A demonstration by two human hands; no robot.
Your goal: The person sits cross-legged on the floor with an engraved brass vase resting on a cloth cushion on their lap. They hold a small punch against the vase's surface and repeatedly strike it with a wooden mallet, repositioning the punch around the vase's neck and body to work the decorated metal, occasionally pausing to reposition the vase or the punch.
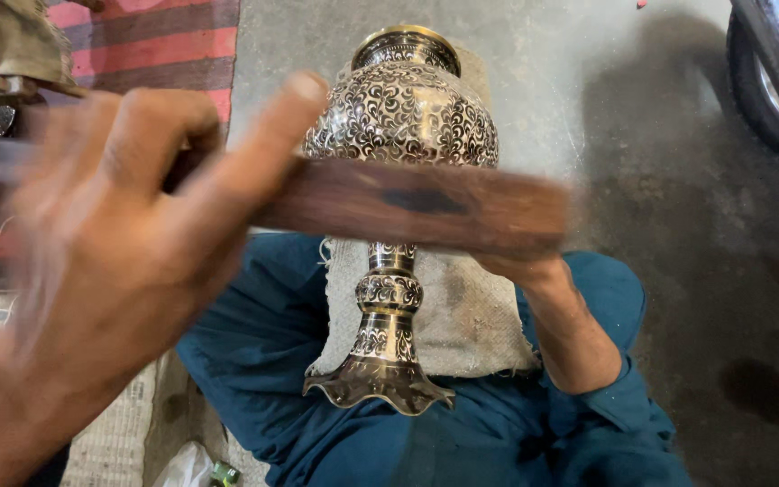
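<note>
An engraved metal vase [403,117] with black floral patterning lies on a burlap cloth [471,316] across my lap, its flared foot [380,388] towards me. A brown wooden bar [426,207] crosses in front of the vase's body. My left hand [110,252], large and motion-blurred at the left, grips the bar's left end with one finger stretched along it. My right hand [520,268] sits just under the bar's right end, and the bar hides its fingers. The teal sleeve [624,397] covers that forearm.
I sit on a grey concrete floor [678,225] in teal clothes. A red striped mat [164,41] lies at the top left, beside cloth and glass items. A dark tyre [768,90] stands at the top right. Woven sacking [119,433] lies at the lower left.
</note>
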